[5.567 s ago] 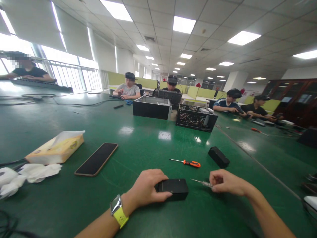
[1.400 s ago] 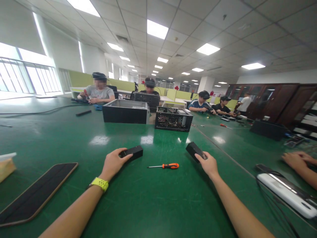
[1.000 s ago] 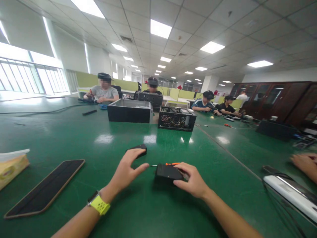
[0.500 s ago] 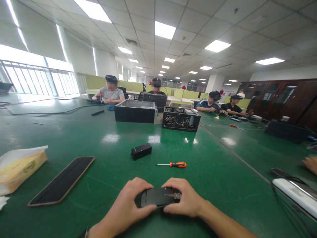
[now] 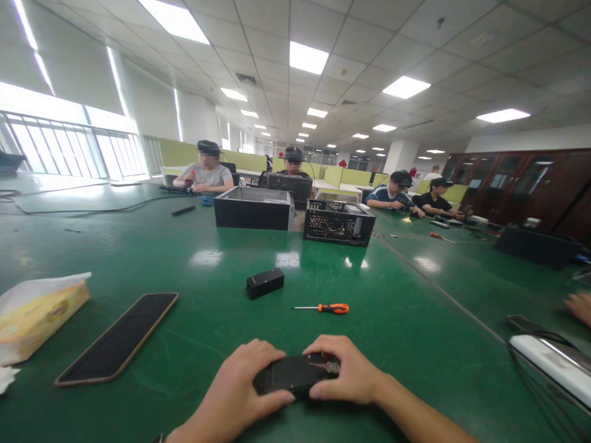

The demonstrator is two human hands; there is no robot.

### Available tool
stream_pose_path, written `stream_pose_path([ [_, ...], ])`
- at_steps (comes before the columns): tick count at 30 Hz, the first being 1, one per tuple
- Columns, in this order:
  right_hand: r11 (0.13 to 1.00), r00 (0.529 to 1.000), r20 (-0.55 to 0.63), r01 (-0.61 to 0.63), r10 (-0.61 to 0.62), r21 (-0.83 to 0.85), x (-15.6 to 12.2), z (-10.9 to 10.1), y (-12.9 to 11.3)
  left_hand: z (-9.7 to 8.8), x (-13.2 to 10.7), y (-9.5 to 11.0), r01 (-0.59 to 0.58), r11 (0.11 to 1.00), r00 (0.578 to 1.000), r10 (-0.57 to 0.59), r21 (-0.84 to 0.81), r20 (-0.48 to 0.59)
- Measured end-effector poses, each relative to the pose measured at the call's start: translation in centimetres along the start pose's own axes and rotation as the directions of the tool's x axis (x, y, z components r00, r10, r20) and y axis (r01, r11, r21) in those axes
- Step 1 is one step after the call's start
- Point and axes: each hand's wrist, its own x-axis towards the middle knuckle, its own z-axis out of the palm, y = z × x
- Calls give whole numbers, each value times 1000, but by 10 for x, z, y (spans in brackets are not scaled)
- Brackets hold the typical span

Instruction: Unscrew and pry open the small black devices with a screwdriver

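Note:
Low in the view, a small black rectangular box [image 5: 298, 373] is held between both hands just over the green table. My left hand [image 5: 244, 384] is closed around its left end, thumb along the near edge. My right hand [image 5: 348, 372] grips the right end, where a small metallic piece [image 5: 330, 367] shows beside the fingers; its kind is unclear. Beyond the hands lies a screwdriver [image 5: 335, 309] with an orange and black handle, its shaft pointing left. A second black box [image 5: 265, 283] of similar shape rests farther back on the table.
A smartphone [image 5: 120, 338] and a tissue pack [image 5: 41, 314] lie on the left. Farther off stand two open computer cases [image 5: 253, 211] [image 5: 338, 224]. A white power strip [image 5: 549, 369] with cables is at right, near another person's hand [image 5: 579, 306]. Several people sit across the table.
The black box has tilted slightly in my hands, showing more of its near side. Both hands still grip it and have shifted a little. The screwdriver and second box stay put.

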Motion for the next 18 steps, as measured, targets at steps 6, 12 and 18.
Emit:
stream_pose_path([
  [6, 986, 987, -112, -130, 119, -105, 2, -12, 13, 0, -1, 1, -3, 1000, 1000, 3, 31, 12],
  [12, 928, 958, -215, -248, 191, -278, 1, -33, 40, -2, -1, 2, -3, 1000, 1000, 3, 20, 8],
  [18, 911, 975, -167, -199, 146, -361, 0, -43, 46, -3, 0, 2, -11, 1000, 1000, 11, -1, -9],
])
